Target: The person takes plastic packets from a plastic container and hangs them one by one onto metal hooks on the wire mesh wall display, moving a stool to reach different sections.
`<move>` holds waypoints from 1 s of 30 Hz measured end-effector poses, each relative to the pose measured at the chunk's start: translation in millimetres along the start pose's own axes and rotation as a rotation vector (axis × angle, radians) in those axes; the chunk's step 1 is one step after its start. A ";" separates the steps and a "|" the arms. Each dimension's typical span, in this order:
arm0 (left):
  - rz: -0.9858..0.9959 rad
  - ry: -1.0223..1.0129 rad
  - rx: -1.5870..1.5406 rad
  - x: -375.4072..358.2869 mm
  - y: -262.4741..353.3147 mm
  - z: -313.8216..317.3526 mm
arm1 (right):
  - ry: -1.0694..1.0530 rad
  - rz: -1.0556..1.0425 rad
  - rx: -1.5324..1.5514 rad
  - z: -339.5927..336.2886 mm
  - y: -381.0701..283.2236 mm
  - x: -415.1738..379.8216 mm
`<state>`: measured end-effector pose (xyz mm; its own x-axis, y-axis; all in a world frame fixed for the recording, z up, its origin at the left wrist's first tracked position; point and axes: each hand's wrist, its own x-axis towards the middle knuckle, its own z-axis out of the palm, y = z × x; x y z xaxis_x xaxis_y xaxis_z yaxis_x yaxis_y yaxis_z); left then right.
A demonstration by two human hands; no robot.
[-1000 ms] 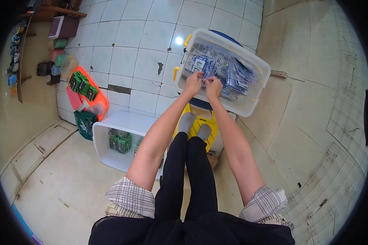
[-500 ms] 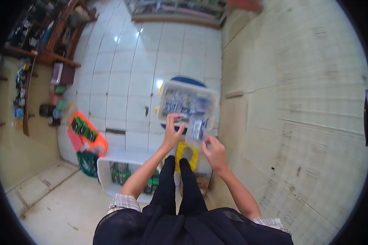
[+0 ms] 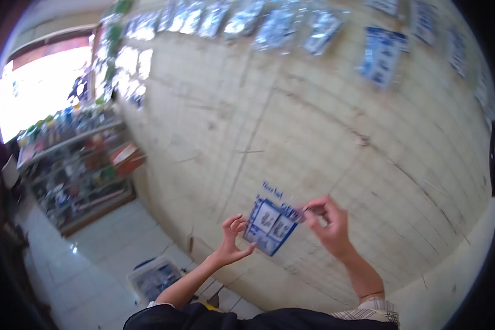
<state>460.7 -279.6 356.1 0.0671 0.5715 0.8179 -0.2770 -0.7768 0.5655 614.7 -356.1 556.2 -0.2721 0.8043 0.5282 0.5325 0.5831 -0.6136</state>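
A flat packet with a blue-and-white printed card [image 3: 270, 226] hangs tilted in front of the wire grid on the wall. My right hand [image 3: 330, 226] pinches its upper right corner between thumb and fingers. On the packet's other side is my left hand [image 3: 234, 242], its thumb and curled fingers spread apart. The left fingertips come right up to the packet's left edge without closing on it. Low on the floor, a translucent bin [image 3: 133, 280] holds more blue-and-white packets.
Clear plastic packets [image 3: 280, 27] hang in a row along the top of the wall grid [image 3: 203, 110], and blue-printed ones [image 3: 380, 58] hang at upper right. A glass display case [image 3: 82, 170] stands at left, with a red box [image 3: 128, 158] at its end.
My view has swung up from the floor bin to the wall grid. Both hands have risen with the view, and the packet has moved from over the bin to in front of the wall.
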 end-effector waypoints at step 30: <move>0.617 -0.168 -0.229 389.4 227.6 272.9 | 0.932 -0.506 -1.006 -388.2 -200.6 134.2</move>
<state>685.4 -306.0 832.2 -0.0256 -0.0211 0.9994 -0.5073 -0.8612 -0.0312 782.5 -409.5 978.1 -0.1980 -0.0501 0.9789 0.9697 0.1360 0.2030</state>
